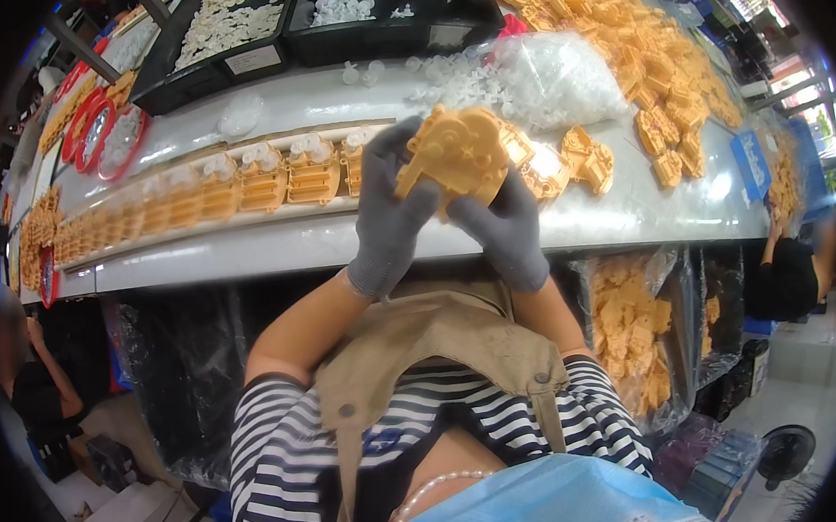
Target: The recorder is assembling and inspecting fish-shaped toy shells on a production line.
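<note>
Both gloved hands hold one orange casing (469, 151) up over the table's (645, 224) near edge.
The left hand (385, 220) grips its left side and the right hand (510, 231) its lower right, thumbs on the near face and fingers partly hidden; holding from both sides probably keeps it steady and the middle of that face in view. Left of the hands runs a row (313, 179) of similar parts, set side by side, seemingly to keep them in order; white bits (260, 158) top the nearer ones. Loose casings (588, 160) lie just right of the hands, a pile (660, 74) beyond them. Past the hands are a clear bag (560, 75) and black trays (366, 44), whose raised walls presumably contain small pieces.
</note>
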`<state>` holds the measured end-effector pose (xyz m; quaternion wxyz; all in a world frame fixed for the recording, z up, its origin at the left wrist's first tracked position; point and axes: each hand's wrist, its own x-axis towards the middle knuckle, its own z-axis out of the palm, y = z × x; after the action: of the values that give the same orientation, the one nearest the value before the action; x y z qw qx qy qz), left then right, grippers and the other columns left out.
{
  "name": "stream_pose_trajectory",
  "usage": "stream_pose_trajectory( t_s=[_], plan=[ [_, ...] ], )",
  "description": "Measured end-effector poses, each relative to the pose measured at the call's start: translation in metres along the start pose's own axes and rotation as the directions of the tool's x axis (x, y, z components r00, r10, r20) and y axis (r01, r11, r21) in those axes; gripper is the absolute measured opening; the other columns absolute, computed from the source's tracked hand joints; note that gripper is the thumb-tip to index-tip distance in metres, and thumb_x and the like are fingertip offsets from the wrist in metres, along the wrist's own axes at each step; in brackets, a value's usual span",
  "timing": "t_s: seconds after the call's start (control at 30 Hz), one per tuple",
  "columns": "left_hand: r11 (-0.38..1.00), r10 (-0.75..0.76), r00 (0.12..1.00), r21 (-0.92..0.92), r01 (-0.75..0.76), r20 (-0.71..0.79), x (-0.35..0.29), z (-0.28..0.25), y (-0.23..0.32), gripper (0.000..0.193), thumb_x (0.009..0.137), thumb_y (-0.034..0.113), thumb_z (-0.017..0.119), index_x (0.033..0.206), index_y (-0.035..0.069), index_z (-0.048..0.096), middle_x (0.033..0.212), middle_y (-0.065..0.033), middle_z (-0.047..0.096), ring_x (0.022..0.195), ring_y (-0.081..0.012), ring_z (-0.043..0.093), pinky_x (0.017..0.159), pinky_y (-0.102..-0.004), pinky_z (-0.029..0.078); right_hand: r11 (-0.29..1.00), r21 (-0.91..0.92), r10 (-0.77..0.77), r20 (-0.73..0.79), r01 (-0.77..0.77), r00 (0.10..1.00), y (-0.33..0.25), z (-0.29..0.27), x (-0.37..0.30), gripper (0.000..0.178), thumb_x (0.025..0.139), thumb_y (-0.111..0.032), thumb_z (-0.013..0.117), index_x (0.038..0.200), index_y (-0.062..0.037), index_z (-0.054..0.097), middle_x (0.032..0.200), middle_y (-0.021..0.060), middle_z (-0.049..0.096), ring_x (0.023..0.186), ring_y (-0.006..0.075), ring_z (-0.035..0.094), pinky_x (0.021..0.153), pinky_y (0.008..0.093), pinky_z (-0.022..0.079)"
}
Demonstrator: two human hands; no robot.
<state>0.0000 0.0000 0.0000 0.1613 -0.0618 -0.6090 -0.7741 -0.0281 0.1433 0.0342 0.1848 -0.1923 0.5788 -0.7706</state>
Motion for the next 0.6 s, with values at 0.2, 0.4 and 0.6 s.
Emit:
stream_pose_trajectory(
  t_s=[0.2, 0.4, 0.6],
  plan=[
    [0.974, -0.097, 0.979, -0.184, 0.13, 0.181, -0.004, -0.004, 0.033, 0.061, 0.077, 0.019, 0.075, 0.129, 0.005, 0.046, 0.122, -0.0108, 0.051, 0.113, -0.0214, 0.051, 0.096, -0.032, 0.043, 0.504, -0.7, -0.505, 0.236, 0.506, 0.83, -0.005, -0.021, -0.009, 0.059, 0.058, -0.015, 0.082, 0.112, -0.0065, 0.057, 0.09, 0.0093, 0.059, 0.078, 0.0252, 0.056, 0.069, 0.0337, 0.047],
    [0.997, 0.072, 0.941, -0.042, -0.062, 0.331, -0.008, -0.007, 0.031, 0.034, 0.077, 0.0, 0.07, 0.108, 0.004, 0.057, 0.114, -0.0083, 0.056, 0.103, -0.0157, 0.055, 0.09, -0.028, 0.047, 0.553, -0.639, -0.487, 0.272, 0.534, 0.83, -0.009, -0.025, -0.016, 0.058, 0.056, -0.019, 0.084, 0.108, -0.0088, 0.059, 0.085, 0.0074, 0.057, 0.077, 0.0246, 0.055, 0.065, 0.0352, 0.044],
    [0.994, 0.062, 0.943, 0.064, -0.087, 0.327, -0.018, -0.003, 0.028, 0.031, 0.075, -0.002, 0.071, 0.103, 0.003, 0.059, 0.114, -0.0123, 0.056, 0.104, -0.0188, 0.054, 0.089, -0.0301, 0.046, 0.412, -0.675, -0.605, 0.3, 0.612, 0.737, 0.007, -0.033, -0.018, 0.051, 0.057, -0.02, 0.084, 0.102, -0.0117, 0.062, 0.077, 0.0053, 0.053, 0.071, 0.0225, 0.051, 0.061, 0.0331, 0.041]
  ],
)
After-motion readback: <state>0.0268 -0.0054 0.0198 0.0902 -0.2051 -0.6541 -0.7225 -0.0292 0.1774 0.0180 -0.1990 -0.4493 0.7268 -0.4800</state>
